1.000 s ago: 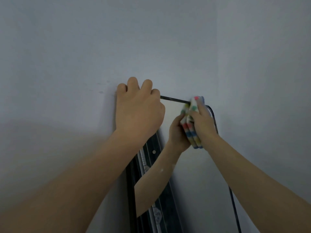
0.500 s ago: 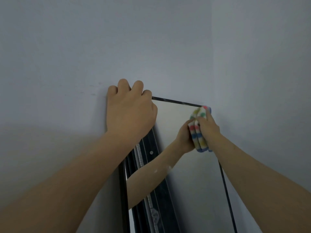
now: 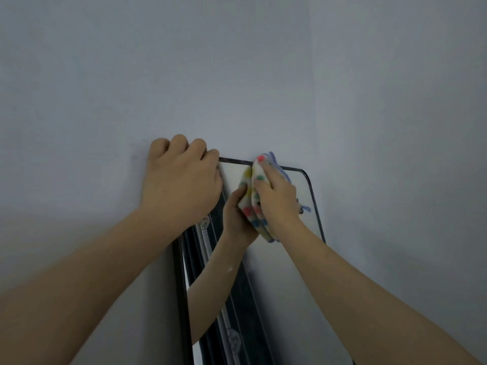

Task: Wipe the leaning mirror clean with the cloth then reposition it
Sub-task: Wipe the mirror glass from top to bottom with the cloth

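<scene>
A tall mirror [image 3: 303,185] with a thin black frame and rounded corners leans against a pale wall. My left hand [image 3: 181,180] grips its top left corner, fingers curled over the upper edge. My right hand [image 3: 276,201] holds a white cloth [image 3: 250,198] with coloured dots and a blue edge, pressed on the glass just below the top edge, near the middle. The glass reflects my right hand, forearm and the cloth.
Pale wall [image 3: 237,75] fills the view above and to both sides of the mirror, with a room corner close to its right edge. Dark vertical bars show as a reflection in the left part of the glass.
My right hand with the cloth has slid left along the top of the glass, from the top right corner toward the middle. My left hand keeps its grip on the top left corner.
</scene>
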Action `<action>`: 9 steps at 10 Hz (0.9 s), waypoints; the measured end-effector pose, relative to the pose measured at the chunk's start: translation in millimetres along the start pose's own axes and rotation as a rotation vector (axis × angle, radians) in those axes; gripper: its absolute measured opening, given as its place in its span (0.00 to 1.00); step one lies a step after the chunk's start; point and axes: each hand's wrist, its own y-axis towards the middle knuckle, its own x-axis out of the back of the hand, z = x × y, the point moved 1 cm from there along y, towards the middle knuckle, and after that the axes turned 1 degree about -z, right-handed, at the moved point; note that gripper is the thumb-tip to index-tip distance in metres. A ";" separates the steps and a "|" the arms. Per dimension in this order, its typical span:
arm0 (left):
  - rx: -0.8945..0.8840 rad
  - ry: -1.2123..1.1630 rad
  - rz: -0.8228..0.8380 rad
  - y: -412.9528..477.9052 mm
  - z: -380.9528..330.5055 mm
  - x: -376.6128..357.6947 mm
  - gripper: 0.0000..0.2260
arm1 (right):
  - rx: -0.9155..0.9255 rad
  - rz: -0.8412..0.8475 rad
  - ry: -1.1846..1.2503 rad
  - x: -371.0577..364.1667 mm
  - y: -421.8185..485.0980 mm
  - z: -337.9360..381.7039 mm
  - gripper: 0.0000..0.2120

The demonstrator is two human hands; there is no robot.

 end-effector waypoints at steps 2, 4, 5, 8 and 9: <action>-0.021 0.064 -0.073 -20.0 29.9 12.9 0.12 | -0.158 0.239 -0.120 24.1 -15.1 31.7 0.22; 0.004 0.052 -0.087 -32.3 41.7 20.5 0.13 | 0.130 0.176 -0.152 -6.9 -40.4 70.8 0.22; 0.042 -0.008 -0.069 -32.5 43.2 27.3 0.12 | -0.034 0.095 -0.079 1.4 -25.0 69.6 0.20; -0.013 -0.035 0.034 -42.7 50.1 31.7 0.16 | -0.051 0.104 -0.089 0.1 -27.4 90.6 0.21; -0.002 -0.071 0.054 -43.5 51.5 36.1 0.18 | -0.013 0.165 -0.176 -4.9 -38.3 107.3 0.22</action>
